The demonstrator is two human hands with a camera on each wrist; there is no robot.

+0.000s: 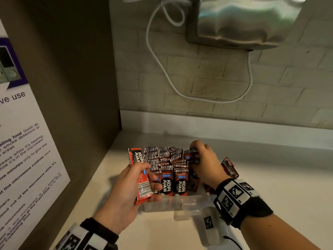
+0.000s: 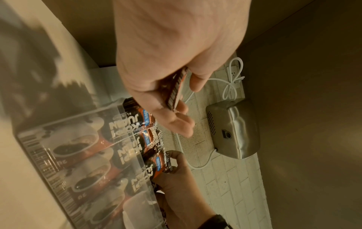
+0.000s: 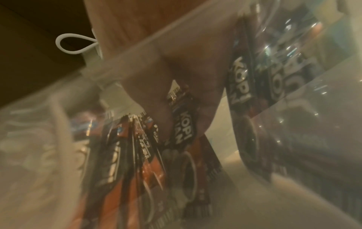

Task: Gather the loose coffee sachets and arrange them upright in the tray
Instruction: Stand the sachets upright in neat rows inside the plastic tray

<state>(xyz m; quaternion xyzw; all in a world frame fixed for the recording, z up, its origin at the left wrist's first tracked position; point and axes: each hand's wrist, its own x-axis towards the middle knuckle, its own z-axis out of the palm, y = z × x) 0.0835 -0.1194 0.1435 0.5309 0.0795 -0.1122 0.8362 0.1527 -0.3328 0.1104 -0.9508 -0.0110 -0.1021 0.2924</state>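
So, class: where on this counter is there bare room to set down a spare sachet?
Bare counter lies right of the loose sachets, and behind the clear tray toward the brick wall. The tray itself is packed; both hands crowd it.

sachets: "KOPI JUAN", "100%" | wall notice: "minutes", "the microwave", "smoke detectors"
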